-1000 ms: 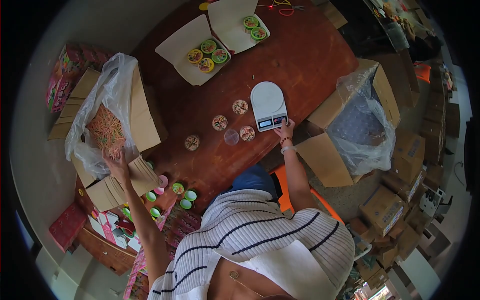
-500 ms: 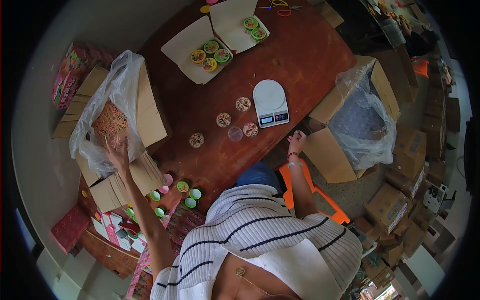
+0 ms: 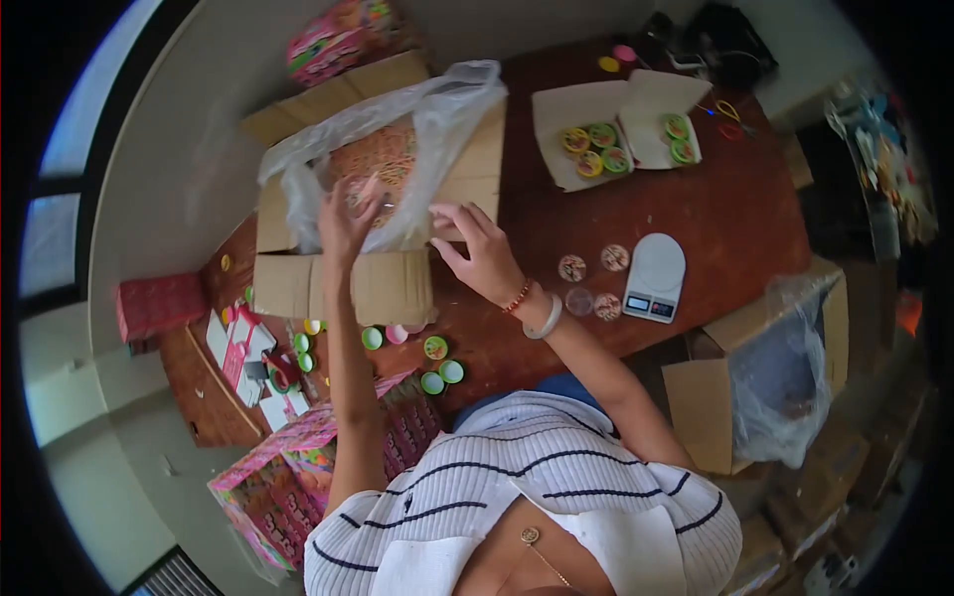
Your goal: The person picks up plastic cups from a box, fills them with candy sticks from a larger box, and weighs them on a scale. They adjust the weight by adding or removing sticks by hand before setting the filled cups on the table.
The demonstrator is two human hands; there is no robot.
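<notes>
My left hand [image 3: 345, 223] is over the bag of thin orange-pink sticks [image 3: 388, 154] in an open carton [image 3: 343, 283]. Its fingers curl around what looks like a clear round tub [image 3: 364, 191], partly hidden by them. Just right of the carton, my right hand [image 3: 475, 248] has its thumb and fingers apart, with nothing visible between them. A clear plastic liner [image 3: 452, 119] drapes over the carton's edge. Filled clear tubs [image 3: 571, 268] and an unfilled one [image 3: 578, 300] stand on the table, beside a white kitchen scale [image 3: 653, 280].
White boxes [image 3: 581, 109] of green- and yellow-lidded tubs lie open at the back. Green lids [image 3: 451, 372] lie near the front edge. A lined carton [image 3: 701, 397] stands at the right. Pink printed boxes [image 3: 268, 497] sit at front left, near red-handled tape [image 3: 283, 372].
The view has turned toward the bag of sticks. My right hand has moved from the table's right edge to beside that carton. My left hand stays at the bag.
</notes>
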